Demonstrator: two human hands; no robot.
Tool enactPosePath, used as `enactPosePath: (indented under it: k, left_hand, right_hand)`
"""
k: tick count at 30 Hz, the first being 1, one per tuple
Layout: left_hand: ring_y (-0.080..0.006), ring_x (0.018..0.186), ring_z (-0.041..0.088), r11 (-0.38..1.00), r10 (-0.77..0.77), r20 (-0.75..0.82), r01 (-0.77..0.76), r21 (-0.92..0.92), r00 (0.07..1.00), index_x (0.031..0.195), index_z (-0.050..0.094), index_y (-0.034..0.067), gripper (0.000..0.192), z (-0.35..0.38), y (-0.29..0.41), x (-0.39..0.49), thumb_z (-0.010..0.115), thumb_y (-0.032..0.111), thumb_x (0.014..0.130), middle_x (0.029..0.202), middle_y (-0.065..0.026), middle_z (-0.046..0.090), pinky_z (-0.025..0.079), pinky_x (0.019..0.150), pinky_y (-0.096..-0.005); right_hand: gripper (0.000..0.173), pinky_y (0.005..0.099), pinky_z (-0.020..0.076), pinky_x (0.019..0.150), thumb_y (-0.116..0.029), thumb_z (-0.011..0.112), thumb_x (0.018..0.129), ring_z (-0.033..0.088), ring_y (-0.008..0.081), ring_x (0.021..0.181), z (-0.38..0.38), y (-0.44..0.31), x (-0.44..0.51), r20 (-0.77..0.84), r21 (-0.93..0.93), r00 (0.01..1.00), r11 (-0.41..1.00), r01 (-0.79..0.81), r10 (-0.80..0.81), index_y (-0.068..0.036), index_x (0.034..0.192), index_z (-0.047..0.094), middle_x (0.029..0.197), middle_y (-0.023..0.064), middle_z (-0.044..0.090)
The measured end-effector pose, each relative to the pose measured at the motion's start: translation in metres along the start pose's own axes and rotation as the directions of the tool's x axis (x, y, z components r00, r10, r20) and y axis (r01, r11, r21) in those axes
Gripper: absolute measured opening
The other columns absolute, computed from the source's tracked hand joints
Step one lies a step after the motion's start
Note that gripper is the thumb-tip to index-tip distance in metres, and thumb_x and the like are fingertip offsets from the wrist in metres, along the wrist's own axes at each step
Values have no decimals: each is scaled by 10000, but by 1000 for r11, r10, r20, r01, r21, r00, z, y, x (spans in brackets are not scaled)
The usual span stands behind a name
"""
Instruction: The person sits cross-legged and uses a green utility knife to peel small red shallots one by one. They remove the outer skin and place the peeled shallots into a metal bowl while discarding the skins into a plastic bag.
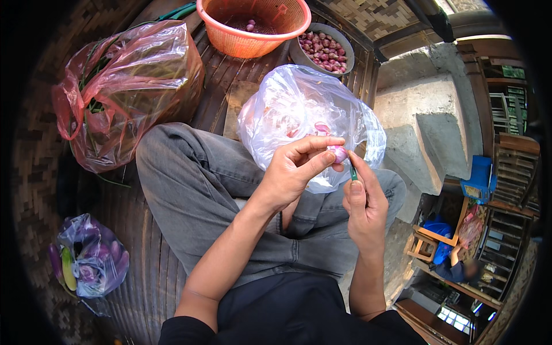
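My left hand [297, 168] pinches a pink-and-white shallot [337, 154] between thumb and fingers. In my right hand [366, 194] is a small knife with a green handle [353, 173]; its tip is close against the shallot's right side, and most of the blade is hidden. Beneath and beyond both hands lies a crumpled translucent plastic bag [284, 103], with pieces of pink peel [322, 127] showing in it. A grey bowl full of red shallots [323, 49] stands behind the bag. Beside it, an orange plastic basket [254, 41] holds a few shallots [250, 26].
A red plastic bag of long green vegetables [138, 86] rests at upper left on the slatted bamboo floor [133, 233]. Lower left lies a clear bag of eggplants [97, 263]. Concrete steps [435, 116] are at right; another person [453, 267] is farther off, near a wooden chair [422, 248].
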State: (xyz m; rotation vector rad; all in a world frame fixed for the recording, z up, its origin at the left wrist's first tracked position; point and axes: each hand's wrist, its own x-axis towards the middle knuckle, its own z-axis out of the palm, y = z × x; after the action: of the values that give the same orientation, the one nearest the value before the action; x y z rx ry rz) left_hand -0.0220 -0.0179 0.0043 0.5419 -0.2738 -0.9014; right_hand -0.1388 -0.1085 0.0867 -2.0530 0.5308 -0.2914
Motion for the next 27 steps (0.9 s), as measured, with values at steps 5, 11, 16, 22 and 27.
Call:
enactPosePath:
  k: [5,11,16,22,27]
  left_hand:
    - [-133,935,637,999,5,11,-5,50,1000,1221,609,-16,295,0,1,0,603,87,945,1088,-73,649,510,853,-261]
    - [-162,946,643,999,3,11,-4,49,1000,1230,569,-28,311,1,2,0,602,84,942,1071,-106,653,522,863,-295]
    - [-149,906,644,996,28,48,-24,-83,998,1177,549,-1,271,-1,-1,1,626,77,929,1028,-80,645,523,833,-281]
    - [-157,882,632,999,7,46,-5,-38,999,1154,560,-11,235,-4,-3,0,593,103,950,1017,-100,646,515,821,-284]
    - [-132,908,635,998,9,46,-6,-58,999,1140,576,-4,231,-3,-1,1,627,53,923,1015,-71,653,513,831,-271]
  right_hand:
    - [448,162,265,457,-250,438,1029,312,10,541,1,-1,-2,47,311,993,943,-121,112,-27,1416,407,666,-50,363]
    - [481,166,282,459,-269,415,1035,320,20,516,-2,-4,-1,80,387,985,906,-173,154,-29,1449,358,649,-34,376]
    - [512,175,287,481,-265,415,1034,330,26,526,-8,-1,2,133,237,990,969,-74,43,-21,1473,315,650,-34,398]
    - [484,181,283,501,-245,450,1025,335,26,558,-14,8,4,143,16,990,1000,20,-22,-12,1443,379,667,-45,394]
    - [466,179,277,495,-247,463,1022,327,21,564,-11,9,3,78,-29,996,998,48,-45,-2,1416,418,680,-48,387]
